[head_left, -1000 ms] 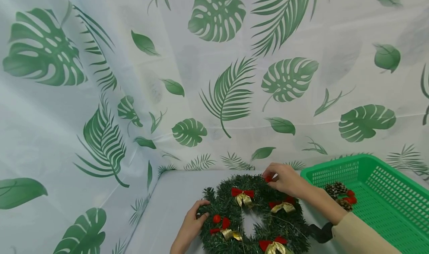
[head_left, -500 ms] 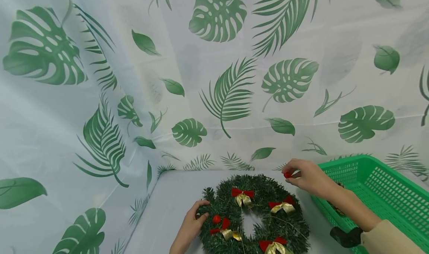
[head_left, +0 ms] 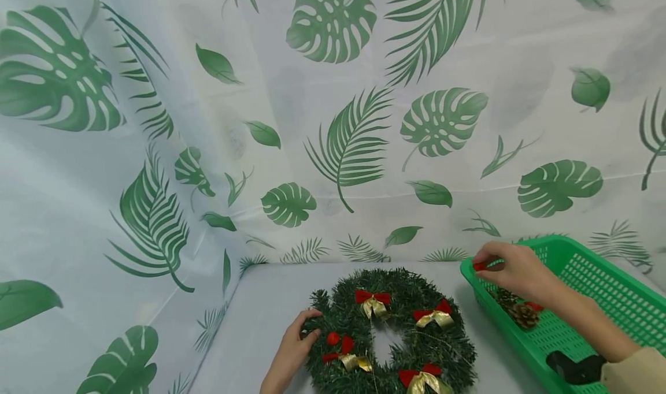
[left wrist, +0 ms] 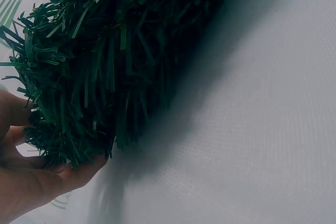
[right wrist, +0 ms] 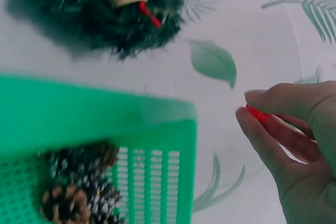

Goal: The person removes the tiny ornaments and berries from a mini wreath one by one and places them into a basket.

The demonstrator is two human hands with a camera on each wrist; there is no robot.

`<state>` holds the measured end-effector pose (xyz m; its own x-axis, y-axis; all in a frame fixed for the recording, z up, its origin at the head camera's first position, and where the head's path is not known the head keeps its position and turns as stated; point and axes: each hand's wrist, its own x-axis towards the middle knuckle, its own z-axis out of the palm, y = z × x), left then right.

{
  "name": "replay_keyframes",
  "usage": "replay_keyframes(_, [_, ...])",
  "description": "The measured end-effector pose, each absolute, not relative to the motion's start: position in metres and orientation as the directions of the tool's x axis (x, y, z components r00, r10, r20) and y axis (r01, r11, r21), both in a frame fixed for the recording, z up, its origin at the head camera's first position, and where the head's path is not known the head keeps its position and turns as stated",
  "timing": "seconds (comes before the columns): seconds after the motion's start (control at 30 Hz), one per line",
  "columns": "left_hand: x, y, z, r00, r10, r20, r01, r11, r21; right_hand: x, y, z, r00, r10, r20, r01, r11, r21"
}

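Note:
A round green tinsel wreath [head_left: 439,348] with red-and-gold bows [head_left: 373,303] lies on the white table. At its left edge, my left hand [head_left: 292,348] grips the greenery, thumb and fingers around the outer branches [left wrist: 68,129]. My right hand [head_left: 517,271] is raised over the near-left corner of the green basket in the head view. Its thumb and fingertips pinch a small red ball [right wrist: 257,113], mostly covered by the fingers. Another red ball [head_left: 333,338] sits on the wreath's left side, above a bow.
To the right stands a green plastic basket [head_left: 494,322] with perforated walls. Pinecones [head_left: 524,315] and something red [head_left: 534,306] lie inside it. A white sheet with green leaf prints [head_left: 354,145] hangs behind and at the left.
My right hand has moved right, from the wreath's upper edge to the basket, still pinching the small red ball. My left hand has stayed on the wreath.

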<state>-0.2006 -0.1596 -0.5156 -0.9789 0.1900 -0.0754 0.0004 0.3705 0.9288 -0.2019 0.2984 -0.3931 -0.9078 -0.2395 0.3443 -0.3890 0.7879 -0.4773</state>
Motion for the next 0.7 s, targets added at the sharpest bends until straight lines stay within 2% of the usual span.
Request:
replay_keyframes(0.3, [-0.196, -0.155, -0.521, -0.978, 0.187, -0.09, -0.012, 0.381, 0.924, -0.198, 0.344, -0.408, -0.932, -0.206, 0.299, -0.322, 0.85, -0.418])
replay_keyframes(0.53, [-0.2, -0.157, -0.519, -0.982, 0.176, -0.067, 0.008, 0.392, 0.92, -0.203, 0.371, -0.418, -0.959, -0.196, 0.207, -0.269, 0.864, -0.426])
replay_keyframes(0.7, [-0.199, -0.159, -0.517, -0.982, 0.18, -0.052, 0.026, 0.409, 0.912, -0.206, 0.387, -0.432, -0.976, -0.195, 0.093, -0.216, 0.87, -0.444])
